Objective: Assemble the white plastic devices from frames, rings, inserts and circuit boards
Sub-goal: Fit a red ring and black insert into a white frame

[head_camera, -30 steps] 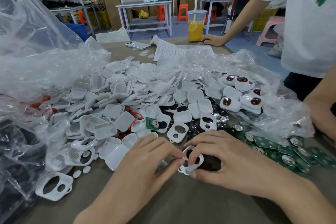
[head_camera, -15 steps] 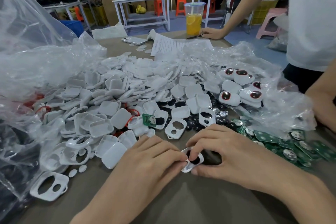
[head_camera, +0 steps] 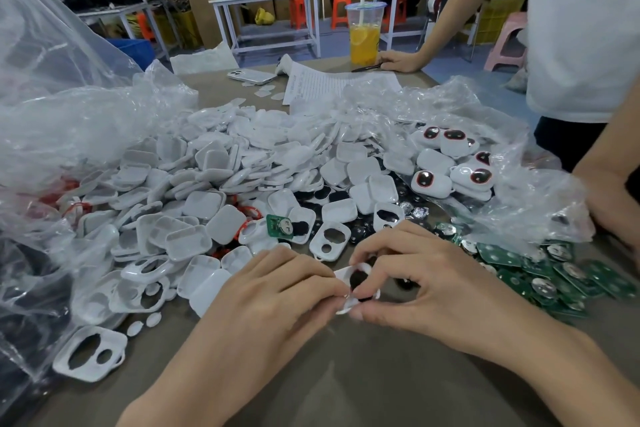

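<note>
White plastic frame (head_camera: 346, 304), small and with rounded corners, is pinched between both hands just above the brown table (head_camera: 346, 392), in front of the parts pile. It lies right at the fingertips. The left hand (head_camera: 277, 291) grips its left edge with curled fingers, and the right hand (head_camera: 426, 284) arches over it, forefinger at the far end and thumb at the near end. Its long axis runs roughly away from the person, tipped a little to the right. A dark insert (head_camera: 356, 279) shows in its opening; whether it is fully seated I cannot tell, since the fingers cover most of it. Neither hand is nearer, so pressing the insert home looks like the step in hand, with the right fingers best placed to push.

A clear plastic bag (head_camera: 519, 204) at right holds finished devices (head_camera: 446, 177) with dark, red-rimmed windows. Green circuit boards (head_camera: 554, 274) lie loose just beside the right hand, partly under that bag's edge. White shells (head_camera: 225, 184) spill in a heap from a second bag (head_camera: 69, 121) at left, and an empty frame (head_camera: 329, 241) lies near the fingertips.
</note>
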`<control>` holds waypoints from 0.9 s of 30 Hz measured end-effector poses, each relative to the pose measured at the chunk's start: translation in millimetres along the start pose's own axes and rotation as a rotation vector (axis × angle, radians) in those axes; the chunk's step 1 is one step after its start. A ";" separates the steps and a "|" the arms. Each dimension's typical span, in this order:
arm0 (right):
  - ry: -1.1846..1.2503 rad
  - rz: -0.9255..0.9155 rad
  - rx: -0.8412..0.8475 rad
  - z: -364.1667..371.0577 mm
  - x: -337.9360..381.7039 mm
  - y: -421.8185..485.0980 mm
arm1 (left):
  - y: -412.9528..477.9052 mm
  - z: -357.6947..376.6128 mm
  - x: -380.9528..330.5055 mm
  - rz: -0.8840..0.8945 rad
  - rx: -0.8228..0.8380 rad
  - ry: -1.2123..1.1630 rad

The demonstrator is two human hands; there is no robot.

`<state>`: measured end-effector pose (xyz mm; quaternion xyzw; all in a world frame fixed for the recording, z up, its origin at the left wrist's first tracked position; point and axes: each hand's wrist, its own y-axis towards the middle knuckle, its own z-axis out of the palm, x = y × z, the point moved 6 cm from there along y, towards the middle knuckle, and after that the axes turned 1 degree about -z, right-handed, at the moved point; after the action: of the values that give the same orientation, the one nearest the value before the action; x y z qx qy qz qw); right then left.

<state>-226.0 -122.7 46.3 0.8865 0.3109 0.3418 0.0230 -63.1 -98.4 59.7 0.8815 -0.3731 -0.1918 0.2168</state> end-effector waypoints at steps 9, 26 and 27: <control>0.194 0.078 -0.058 0.5 -2.6 1.3 | -3.4 3.5 9.7 -0.092 0.004 -0.101; 0.257 0.083 -0.143 -1.9 -2.9 1.9 | -10.4 9.4 23.1 -0.568 0.021 -0.491; 0.260 0.082 -0.148 -1.9 -2.9 2.0 | -11.2 11.2 24.7 -0.630 0.010 -0.566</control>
<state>-227.8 -126.3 46.6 0.8427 0.2487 0.4763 0.0339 -46.3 -112.3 40.1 0.8660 -0.1309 -0.4815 0.0323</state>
